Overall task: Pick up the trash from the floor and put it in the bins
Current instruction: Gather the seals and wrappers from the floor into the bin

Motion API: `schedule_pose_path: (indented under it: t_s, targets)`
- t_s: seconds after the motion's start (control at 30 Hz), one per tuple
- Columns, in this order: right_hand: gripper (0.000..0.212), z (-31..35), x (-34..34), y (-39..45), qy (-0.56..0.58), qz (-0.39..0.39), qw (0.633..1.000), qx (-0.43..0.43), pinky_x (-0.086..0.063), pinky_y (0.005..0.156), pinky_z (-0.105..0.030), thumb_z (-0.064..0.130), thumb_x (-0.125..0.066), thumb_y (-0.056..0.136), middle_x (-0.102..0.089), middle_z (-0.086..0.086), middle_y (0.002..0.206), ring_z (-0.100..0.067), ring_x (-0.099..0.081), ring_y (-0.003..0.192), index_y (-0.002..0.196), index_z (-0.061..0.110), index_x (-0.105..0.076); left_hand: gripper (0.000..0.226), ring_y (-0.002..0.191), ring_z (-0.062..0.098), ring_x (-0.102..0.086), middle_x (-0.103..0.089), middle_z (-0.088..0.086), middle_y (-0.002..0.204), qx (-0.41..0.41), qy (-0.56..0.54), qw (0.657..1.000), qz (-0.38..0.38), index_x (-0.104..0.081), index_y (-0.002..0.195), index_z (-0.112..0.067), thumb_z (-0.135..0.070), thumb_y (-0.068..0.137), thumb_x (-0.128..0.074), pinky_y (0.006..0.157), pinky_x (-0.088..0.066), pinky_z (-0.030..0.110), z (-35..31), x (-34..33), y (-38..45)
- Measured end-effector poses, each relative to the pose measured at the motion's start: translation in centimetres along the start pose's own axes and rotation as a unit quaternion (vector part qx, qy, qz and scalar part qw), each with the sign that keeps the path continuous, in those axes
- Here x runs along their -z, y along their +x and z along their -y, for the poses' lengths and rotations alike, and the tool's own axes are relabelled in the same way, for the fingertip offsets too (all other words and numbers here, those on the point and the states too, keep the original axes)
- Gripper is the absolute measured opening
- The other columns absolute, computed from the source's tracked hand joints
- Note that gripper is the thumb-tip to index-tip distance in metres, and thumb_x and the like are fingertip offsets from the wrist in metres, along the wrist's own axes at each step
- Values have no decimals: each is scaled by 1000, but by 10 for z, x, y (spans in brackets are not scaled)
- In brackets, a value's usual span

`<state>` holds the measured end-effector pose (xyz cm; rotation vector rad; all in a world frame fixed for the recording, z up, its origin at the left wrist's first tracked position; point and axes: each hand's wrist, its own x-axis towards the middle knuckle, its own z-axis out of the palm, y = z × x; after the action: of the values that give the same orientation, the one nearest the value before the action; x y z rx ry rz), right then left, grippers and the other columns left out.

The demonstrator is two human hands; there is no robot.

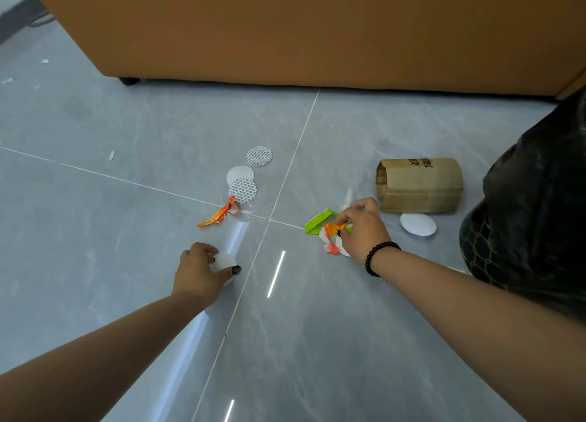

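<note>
My left hand [199,271] grips a white paper disc [223,261] low over the grey tiled floor. My right hand [361,228] pinches an orange-and-white wrapper [331,237], which hangs above a folded green paper strip [317,221] on the floor. Another orange wrapper [218,213] lies near the tile joint. Beyond it lie a plain white disc [238,173] and two printed grey discs [243,190] [259,156]. One more white disc [418,224] rests in front of a crumpled cardboard piece [418,185]. A black bin bag [532,206] stands at the right.
A large brown piece of furniture [317,31] on a small black foot [129,81] fills the back. Small white scraps [111,155] [45,61] lie on the floor at the left.
</note>
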<state>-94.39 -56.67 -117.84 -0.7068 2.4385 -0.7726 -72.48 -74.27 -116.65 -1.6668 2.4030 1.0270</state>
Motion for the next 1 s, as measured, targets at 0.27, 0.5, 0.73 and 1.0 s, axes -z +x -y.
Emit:
schedule_pose_path:
  t_s: [0.27,0.5,0.73,1.0]
  targets:
    - [18,-8,8,-11,-43,26,999,0,-32,79,-11,6,-58,86,-46,-10,119,-22,-57,103,101,9,-68,37,90,21,-48,-44,13,125,18,-4,1000,1,-60,104,-10,-29,77,-77,85,-46,35,1,-3,-1]
    - [15,-14,14,-40,-75,74,994,29,-31,78,-10,6,-57,87,-49,-7,116,-20,-56,101,94,11,-69,65,111,41,-51,-21,12,143,35,-51,997,-40,-34,140,-14,-26,86,-68,98,-41,44,-12,-26,-31]
    - [17,-11,23,-63,-82,113,988,67,-36,83,-14,7,-55,88,-48,-6,114,-20,-55,101,95,11,-70,64,108,39,-54,-37,14,137,40,-63,995,-64,-45,136,-11,-21,80,-74,97,-43,46,-2,-19,-27]
    - [20,-4,43,-87,-76,121,986,90,-35,83,-11,5,-52,89,-48,-2,116,-17,-54,104,98,12,-69,69,105,43,-53,-38,23,130,135,-32,990,-34,-58,119,-3,-30,63,-88,99,-43,47,-4,-9,-23]
